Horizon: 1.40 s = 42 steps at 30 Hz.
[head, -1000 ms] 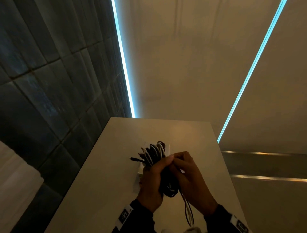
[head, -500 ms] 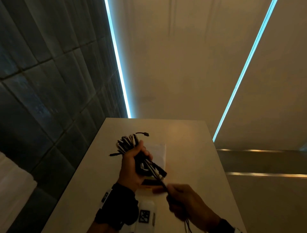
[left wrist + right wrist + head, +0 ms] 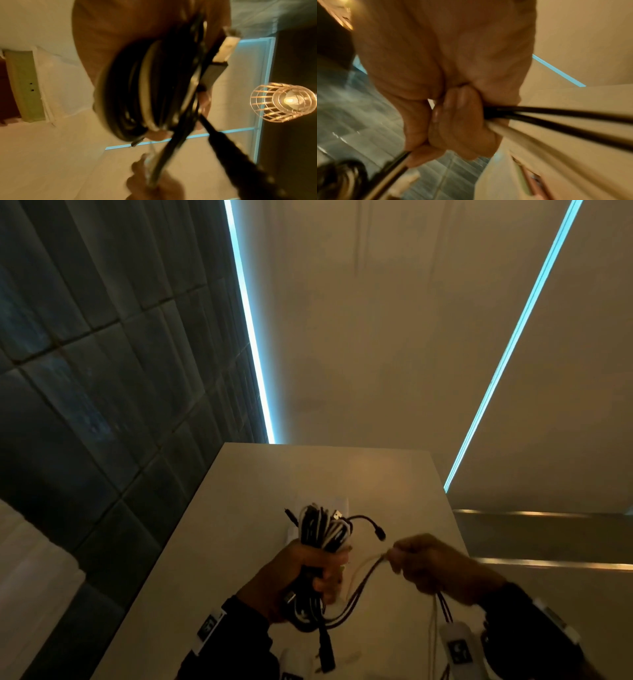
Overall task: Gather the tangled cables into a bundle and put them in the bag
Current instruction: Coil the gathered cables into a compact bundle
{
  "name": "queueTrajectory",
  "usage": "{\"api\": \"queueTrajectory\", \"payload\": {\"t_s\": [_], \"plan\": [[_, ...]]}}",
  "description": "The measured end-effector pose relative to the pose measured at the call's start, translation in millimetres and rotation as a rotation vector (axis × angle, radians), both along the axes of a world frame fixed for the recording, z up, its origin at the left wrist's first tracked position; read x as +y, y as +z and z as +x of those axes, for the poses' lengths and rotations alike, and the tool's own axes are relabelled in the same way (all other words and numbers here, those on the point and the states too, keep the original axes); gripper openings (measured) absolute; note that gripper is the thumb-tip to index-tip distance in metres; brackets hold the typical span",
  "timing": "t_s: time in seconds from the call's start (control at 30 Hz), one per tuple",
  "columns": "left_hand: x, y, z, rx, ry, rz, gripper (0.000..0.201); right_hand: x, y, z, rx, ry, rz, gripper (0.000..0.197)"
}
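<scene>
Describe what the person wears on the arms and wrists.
Both arms have dark long sleeves. The left sleeve carries a white band with a black square marker at the wrist. The right sleeve has a white strap at its cuff. Both hands are bare, without gloves.

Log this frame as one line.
left hand: grips cable bundle | right hand: grips loose strands | bag: not identifiable

Pale table (image 3: 239, 542), dark tiled wall (image 3: 102, 371), lit cage lamp (image 3: 283, 102).

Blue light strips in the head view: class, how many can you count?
2: one light strip runs along the dark tiled wall on the left, the other light strip slants across the right.
</scene>
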State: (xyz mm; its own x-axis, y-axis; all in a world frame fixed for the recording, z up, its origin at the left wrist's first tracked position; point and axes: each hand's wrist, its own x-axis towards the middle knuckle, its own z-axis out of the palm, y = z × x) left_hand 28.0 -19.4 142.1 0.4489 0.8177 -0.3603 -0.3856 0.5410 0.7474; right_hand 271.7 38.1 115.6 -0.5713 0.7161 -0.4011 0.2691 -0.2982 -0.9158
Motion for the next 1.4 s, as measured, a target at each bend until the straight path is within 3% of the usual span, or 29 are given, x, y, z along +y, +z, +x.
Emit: {"api": "queueTrajectory", "payload": {"t_s": [0.17, 0.3, 0.43, 0.5, 0.6, 0.7, 0.77, 0.83, 1.0, 1.2, 1.33, 1.4], "plan": [[-4.1, -3.6, 13.3, 0.119, 0.046, 0.082, 0.013, 19.1, 43.2, -20.1, 0.13, -0.046, 0.126, 0.027], [-7.2, -3.9, 18.0, -0.039, 0.077, 0.092, 0.046, 22.0, 52.8, -33.4, 0.111, -0.04, 0.193, 0.028], [-11.6, -6.9, 20.6, -0.165, 0.083, 0.046, 0.032, 17.2, 53.2, -41.6, 0.022, -0.041, 0.283, 0.028], [-12.6, -9.4, 20.9, -0.185, 0.084, 0.02, 0.037, 15.6, 54.7, -42.5, -0.06, -0.041, 0.383, 0.026], [-11.6, -12.7, 17.8, -0.118, 0.079, -0.04, 0.046, 15.0, 55.6, -40.6, -0.121, -0.08, 0.556, 0.021], [-13.7, -13.5, 16.1, -0.038, 0.036, -0.038, 0.047, 15.6, 53.3, -35.4, -0.213, -0.066, 0.649, 0.039], [-14.9, -12.1, 15.7, 0.0, 0.005, -0.004, 0.045, 19.0, 47.1, -27.8, -0.303, 0.044, 0.692, 0.043], [-14.6, -11.7, 14.8, 0.008, 0.023, 0.024, 0.037, 20.5, 40.7, -23.0, -0.318, 0.113, 0.659, 0.039], [-10.5, -11.4, 9.8, 0.035, 0.154, 0.044, 0.009, 8.5, 37.8, -24.2, -0.101, 0.085, 0.357, 0.048], [-1.7, -19.3, 10.6, 0.106, 0.354, 0.018, 0.036, -1.6, 31.9, -22.2, 0.036, -0.028, 0.255, 0.031], [3.7, -23.3, 19.3, 0.093, 0.498, 0.002, 0.03, -22.0, 34.9, -39.0, 0.138, -0.29, 0.189, 0.028], [5.7, -27.2, 25.9, 0.112, 0.522, 0.049, 0.03, -32.3, 36.9, -55.4, 0.129, -0.413, 0.269, 0.027]]}}
